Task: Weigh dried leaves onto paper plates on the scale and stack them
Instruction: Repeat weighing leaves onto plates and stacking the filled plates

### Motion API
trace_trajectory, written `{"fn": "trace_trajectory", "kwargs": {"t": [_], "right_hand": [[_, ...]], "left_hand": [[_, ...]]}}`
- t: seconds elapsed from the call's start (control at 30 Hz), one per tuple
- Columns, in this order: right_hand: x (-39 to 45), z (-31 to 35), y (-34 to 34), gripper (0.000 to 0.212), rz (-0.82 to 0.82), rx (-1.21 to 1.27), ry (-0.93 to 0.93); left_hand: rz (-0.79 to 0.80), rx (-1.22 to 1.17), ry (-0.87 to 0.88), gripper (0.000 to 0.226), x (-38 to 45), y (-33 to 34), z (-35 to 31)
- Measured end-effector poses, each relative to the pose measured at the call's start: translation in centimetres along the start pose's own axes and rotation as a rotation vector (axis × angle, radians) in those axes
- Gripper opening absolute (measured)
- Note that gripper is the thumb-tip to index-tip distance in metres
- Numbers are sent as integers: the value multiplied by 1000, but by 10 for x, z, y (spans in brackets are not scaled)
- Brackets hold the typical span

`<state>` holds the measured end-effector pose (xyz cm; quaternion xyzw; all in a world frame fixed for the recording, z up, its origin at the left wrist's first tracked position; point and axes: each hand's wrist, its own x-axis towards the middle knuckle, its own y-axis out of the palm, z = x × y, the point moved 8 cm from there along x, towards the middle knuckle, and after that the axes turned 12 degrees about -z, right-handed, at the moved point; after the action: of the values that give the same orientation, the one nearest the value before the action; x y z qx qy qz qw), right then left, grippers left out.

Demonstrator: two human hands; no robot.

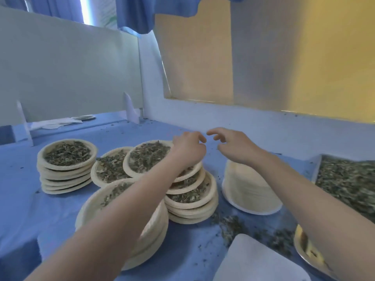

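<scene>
Hands (188, 151) (233, 147) above blue table (60, 209)

You have four stacks of leaf-filled plates (67, 157), one stack of empty plates (247, 191), one leaf tray (349, 179), two hands (188, 149).

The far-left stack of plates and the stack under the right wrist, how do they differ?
The far-left stack stands rim-up, its top plate filled with dried leaves; the stack under the right wrist is turned upside down, showing no leaves, and is taller. Both are pale paper plates on the blue table.

Filled plate stacks (67, 165) left of empty stack (248, 189)
</scene>
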<state>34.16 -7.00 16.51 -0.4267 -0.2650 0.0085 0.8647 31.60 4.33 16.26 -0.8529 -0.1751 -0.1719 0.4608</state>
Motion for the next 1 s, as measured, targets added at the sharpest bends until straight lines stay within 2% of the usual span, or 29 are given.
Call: {"fn": "trace_trajectory", "kwargs": {"t": [0.13,0.2,0.27,0.37,0.43,0.47,0.53,0.57,0.73,1.0], "right_hand": [[-22,-54,-47,49,-67,-59,77],[-33,-87,-61,46,-54,-101,141],[-42,-122,-68,42,-19,-169,206],[-51,-166,-64,39,62,-279,310],[-52,-185,-58,24,76,-293,383],[-52,-190,-55,26,58,-272,422],[-50,-199,-51,44,14,-177,494],[-49,-200,-48,46,-10,-124,512],[-46,-201,-43,38,-89,-71,561],[-44,-183,-66,34,-161,-177,464]], "left_hand": [[127,-76,25,38,-6,71,-65],[164,-81,18,27,-8,101,-83],[149,-7,27,14,-4,123,-91],[91,174,20,23,5,141,-82],[74,161,-31,20,9,148,-68],[66,131,-60,13,11,149,-61],[74,90,-125,7,13,154,-44],[74,69,-158,7,14,155,-37],[9,33,-195,30,25,152,-20],[-36,3,-122,33,27,128,-45]]}}
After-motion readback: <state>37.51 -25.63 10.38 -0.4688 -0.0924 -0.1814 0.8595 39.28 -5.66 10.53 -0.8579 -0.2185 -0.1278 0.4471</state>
